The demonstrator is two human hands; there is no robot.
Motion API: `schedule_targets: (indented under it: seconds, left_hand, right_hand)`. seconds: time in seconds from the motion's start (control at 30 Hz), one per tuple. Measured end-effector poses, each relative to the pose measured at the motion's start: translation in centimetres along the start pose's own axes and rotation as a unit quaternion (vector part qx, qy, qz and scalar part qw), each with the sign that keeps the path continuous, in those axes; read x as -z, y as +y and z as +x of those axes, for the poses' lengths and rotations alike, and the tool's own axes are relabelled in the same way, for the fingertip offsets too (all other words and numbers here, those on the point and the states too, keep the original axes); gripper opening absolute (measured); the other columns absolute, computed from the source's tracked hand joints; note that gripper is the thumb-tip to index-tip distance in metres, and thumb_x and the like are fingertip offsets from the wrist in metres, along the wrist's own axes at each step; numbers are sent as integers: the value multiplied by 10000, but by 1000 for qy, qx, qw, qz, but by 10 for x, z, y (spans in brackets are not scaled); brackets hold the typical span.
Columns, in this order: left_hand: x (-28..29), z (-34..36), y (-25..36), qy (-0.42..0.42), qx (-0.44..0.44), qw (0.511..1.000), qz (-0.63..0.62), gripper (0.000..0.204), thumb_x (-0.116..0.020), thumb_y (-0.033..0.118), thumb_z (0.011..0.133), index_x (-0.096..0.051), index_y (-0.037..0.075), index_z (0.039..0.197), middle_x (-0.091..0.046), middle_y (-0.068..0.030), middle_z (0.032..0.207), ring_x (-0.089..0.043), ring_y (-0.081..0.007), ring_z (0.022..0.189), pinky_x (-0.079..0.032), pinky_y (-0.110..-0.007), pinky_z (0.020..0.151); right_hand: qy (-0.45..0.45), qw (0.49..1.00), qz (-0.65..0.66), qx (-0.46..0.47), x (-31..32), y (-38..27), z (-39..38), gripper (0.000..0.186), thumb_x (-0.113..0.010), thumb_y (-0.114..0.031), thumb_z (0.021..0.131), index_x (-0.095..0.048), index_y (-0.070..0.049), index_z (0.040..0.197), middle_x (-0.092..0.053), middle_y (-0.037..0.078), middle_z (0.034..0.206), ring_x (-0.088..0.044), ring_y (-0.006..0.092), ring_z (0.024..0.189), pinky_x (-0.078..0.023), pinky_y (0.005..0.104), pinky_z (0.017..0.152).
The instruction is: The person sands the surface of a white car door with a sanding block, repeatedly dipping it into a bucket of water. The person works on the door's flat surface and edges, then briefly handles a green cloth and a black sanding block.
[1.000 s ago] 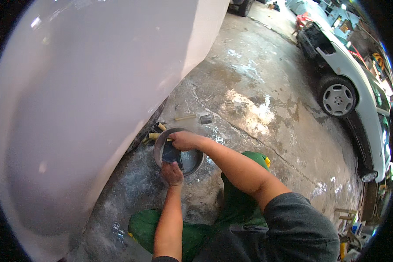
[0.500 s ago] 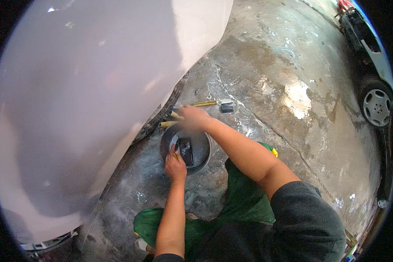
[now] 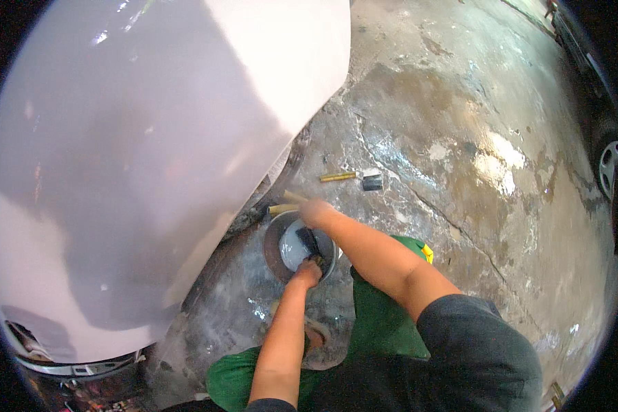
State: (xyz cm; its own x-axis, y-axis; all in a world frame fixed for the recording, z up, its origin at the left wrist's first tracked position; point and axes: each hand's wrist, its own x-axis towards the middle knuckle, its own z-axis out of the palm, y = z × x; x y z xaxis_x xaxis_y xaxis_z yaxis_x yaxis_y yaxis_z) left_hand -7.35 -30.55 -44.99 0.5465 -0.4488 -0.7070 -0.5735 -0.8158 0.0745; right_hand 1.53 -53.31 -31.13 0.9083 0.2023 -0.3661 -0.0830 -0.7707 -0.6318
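A round grey bucket (image 3: 276, 257) of water stands on the floor before me. My left hand (image 3: 310, 272) reaches over its near right side, fingers closed on a dark, flexible sheet (image 3: 307, 240) that slants down into the bucket. My right hand (image 3: 316, 211), smeared by motion, is over the far rim; its fingers cannot be made out. Right beside it are two yellowish rolled pieces, one (image 3: 283, 209) on the rim and another (image 3: 295, 197) just beyond. Whether the right hand touches them is unclear.
A large pale car body panel (image 3: 151, 172) fills the left, its edge close to the bucket. Beyond the bucket lie a yellow strip (image 3: 338, 176) and a small dark block (image 3: 372, 182) on wet, cracked concrete (image 3: 446, 226). A car wheel (image 3: 610, 168) shows at far right.
My left hand has moved right along the bucket, and the dark sheet is now tilted and bunched rather than flat. My right hand has drawn slightly nearer, away from the rolled pieces.
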Motion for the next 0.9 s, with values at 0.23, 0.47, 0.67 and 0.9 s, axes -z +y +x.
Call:
schedule_targets:
  seconds: [0.23, 0.47, 0.67, 0.9]
  left_hand:
    - [36, 28, 72, -84, -36, 962, -256, 511, -379, 200, 1013, -436, 26, 1490, -400, -176, 1562, -341, -330, 1456, -252, -408, 1195]
    - [186, -66, 78, -38, -13, 740, -671, 369, -509, 198, 1028, -533, 121, 1387, -438, -46, 1467, -463, -222, 1256, -537, -391, 894]
    - [492, -229, 134, 534, -198, 821, -41, 501, -440, 249, 1066, -380, 22, 1509, -379, -190, 1563, -331, -306, 1464, -236, -413, 1213]
    - [745, -291, 132, 702, 36, 428, 568, 576, -371, 381, 1076, -278, 93, 1566, -248, -174, 1624, -157, -313, 1529, -145, -505, 1245]
  right_hand:
    - [24, 994, 41, -103, -3, 31, -19, 260, -567, -144, 898, -730, -50, 1077, -715, 194, 1118, -704, 362, 1029, -568, 482, 862]
    - [47, 995, 22, -86, 9, 51, -14, 239, -634, -121, 860, -720, -50, 1072, -724, 191, 1084, -701, 369, 1029, -574, 476, 837]
    - [32, 995, 12, -95, 24, 45, -28, 263, -645, -111, 848, -716, -63, 1096, -729, 170, 1094, -704, 346, 1040, -575, 474, 844]
    - [43, 995, 18, -87, 21, 43, -27, 326, -651, -119, 838, -685, -73, 1159, -717, 164, 1139, -697, 359, 1056, -576, 473, 850]
